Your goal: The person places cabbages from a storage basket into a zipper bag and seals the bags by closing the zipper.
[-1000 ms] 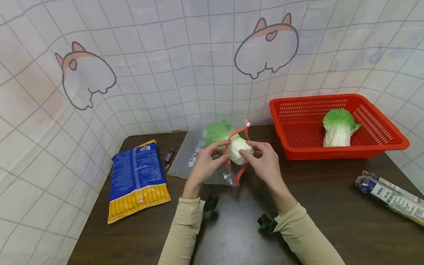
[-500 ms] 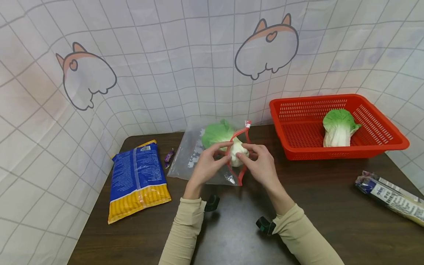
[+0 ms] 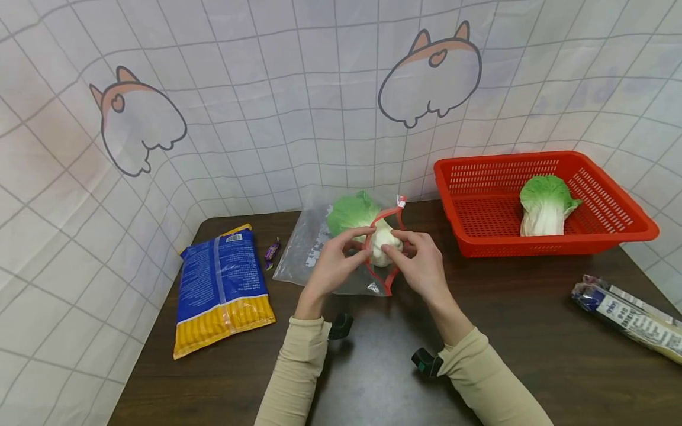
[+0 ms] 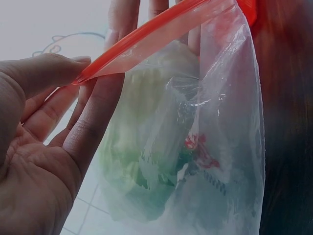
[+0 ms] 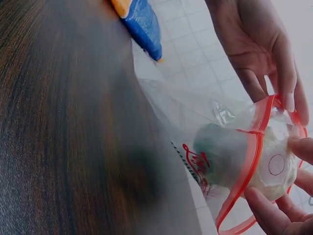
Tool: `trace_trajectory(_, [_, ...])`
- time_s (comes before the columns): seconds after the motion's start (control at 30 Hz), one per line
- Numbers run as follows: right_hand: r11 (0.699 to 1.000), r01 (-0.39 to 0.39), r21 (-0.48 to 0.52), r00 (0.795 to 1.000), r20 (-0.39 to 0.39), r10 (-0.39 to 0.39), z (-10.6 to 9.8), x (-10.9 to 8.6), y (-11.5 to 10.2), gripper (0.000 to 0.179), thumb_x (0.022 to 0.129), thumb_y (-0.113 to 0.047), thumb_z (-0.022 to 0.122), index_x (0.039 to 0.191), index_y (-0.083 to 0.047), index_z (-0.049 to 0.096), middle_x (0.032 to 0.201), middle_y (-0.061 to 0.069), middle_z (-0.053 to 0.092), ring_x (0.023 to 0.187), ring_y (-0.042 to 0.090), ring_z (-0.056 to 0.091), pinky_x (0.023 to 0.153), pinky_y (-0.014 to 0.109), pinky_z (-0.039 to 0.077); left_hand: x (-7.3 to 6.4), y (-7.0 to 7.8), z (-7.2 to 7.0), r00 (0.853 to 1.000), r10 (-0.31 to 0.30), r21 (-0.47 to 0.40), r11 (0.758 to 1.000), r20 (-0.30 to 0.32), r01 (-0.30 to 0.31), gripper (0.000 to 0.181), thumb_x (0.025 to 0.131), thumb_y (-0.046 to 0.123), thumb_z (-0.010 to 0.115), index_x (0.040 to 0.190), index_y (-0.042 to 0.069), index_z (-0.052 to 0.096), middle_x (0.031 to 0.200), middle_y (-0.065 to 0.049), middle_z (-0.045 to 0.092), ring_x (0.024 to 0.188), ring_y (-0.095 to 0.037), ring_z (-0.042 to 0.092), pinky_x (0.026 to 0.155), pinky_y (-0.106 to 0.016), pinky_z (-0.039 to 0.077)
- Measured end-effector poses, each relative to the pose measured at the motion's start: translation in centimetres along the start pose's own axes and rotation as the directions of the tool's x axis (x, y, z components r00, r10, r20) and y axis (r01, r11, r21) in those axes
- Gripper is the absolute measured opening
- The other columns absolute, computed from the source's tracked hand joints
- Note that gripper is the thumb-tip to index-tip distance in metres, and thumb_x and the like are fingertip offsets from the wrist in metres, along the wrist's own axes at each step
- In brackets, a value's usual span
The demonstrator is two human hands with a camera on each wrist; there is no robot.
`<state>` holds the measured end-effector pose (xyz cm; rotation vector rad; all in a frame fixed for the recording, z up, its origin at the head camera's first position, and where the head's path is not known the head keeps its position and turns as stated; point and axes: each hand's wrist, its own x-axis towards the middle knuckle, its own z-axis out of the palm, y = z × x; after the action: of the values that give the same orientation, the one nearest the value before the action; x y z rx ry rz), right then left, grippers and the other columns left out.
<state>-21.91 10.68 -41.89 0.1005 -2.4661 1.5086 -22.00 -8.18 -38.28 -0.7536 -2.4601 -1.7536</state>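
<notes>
A clear zip bag (image 3: pixel 295 257) with a red zip edge (image 4: pixel 146 39) lies with its mouth towards the right in the head view. Inside it, the green leaves of a Chinese cabbage (image 3: pixel 346 214) show through the plastic, while its white base (image 5: pixel 278 169) sits at the mouth. My left hand (image 3: pixel 337 261) pinches the red edge between thumb and fingers. My right hand (image 3: pixel 424 263) has thumb and fingertips round the cabbage's white base from the right. A white slider (image 3: pixel 401 201) sits at the far end of the zip.
Back right stands a red basket (image 3: pixel 511 248) with another Chinese cabbage (image 3: pixel 542 216) in it. On the left lie a blue and yellow packet (image 3: pixel 221 284) and a small purple wrapped sweet (image 3: pixel 272 254). A long printed package (image 3: pixel 631 319) lies at the table's right.
Over the last second my right hand and the cabbage base have shifted slightly left, further into the bag's mouth. My left hand keeps its pinch on the red edge.
</notes>
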Motion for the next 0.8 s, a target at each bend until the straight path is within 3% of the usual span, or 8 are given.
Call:
trace_trajectory(0.23, [0.999,0.038,-0.022,0.999,-0.009,-0.038,0.0,0.0,0.0,0.041,0.086,-0.029,0.077,0.120,-0.008,0.070,0.116,0.015,0.056,0.095,0.033,0.064,0.080,0.043,0.052,0.0,-0.1,-0.2,1.000,-0.020,-0.018,1.000,0.002,0.020,0.040,0.094,0.000,0.063,0.133,0.000,0.058,0.132,-0.018,0.057,0.100,-0.032,0.064,0.063,-0.026,0.045])
trace_trajectory(0.5, [0.996,0.080,-0.049,0.997,-0.012,-0.081,0.0,0.0,0.2,0.033,0.085,-0.022,0.078,0.113,-0.007,0.073,0.109,0.016,0.060,0.091,0.030,0.066,0.080,0.043,0.052,0.8,-3.4,0.1,1.000,-0.018,-0.035,0.999,-0.021,0.017,0.041,0.093,0.005,0.066,0.134,0.006,0.060,0.132,-0.009,0.058,0.098,-0.026,0.065,0.067,-0.029,0.049])
trace_trajectory(0.63, [0.992,0.094,-0.079,0.995,-0.024,-0.096,0.1,0.0,0.2,0.024,0.086,-0.019,0.076,0.108,-0.008,0.075,0.102,0.011,0.062,0.087,0.025,0.066,0.075,0.038,0.049,0.8,-3.7,0.1,1.000,-0.014,-0.037,0.999,-0.019,0.014,0.040,0.093,0.009,0.068,0.133,0.011,0.062,0.128,-0.006,0.061,0.094,-0.019,0.066,0.067,-0.031,0.052])
trace_trajectory(0.8, [0.990,0.104,-0.090,0.994,-0.011,-0.106,-0.1,0.1,0.3,0.024,0.087,-0.018,0.074,0.108,-0.007,0.075,0.100,0.010,0.064,0.087,0.025,0.065,0.073,0.036,0.048,0.7,-3.6,0.0,0.999,-0.030,-0.059,0.998,-0.014,0.029,0.040,0.093,0.010,0.068,0.133,0.013,0.061,0.127,-0.011,0.061,0.093,-0.021,0.066,0.068,-0.035,0.055])
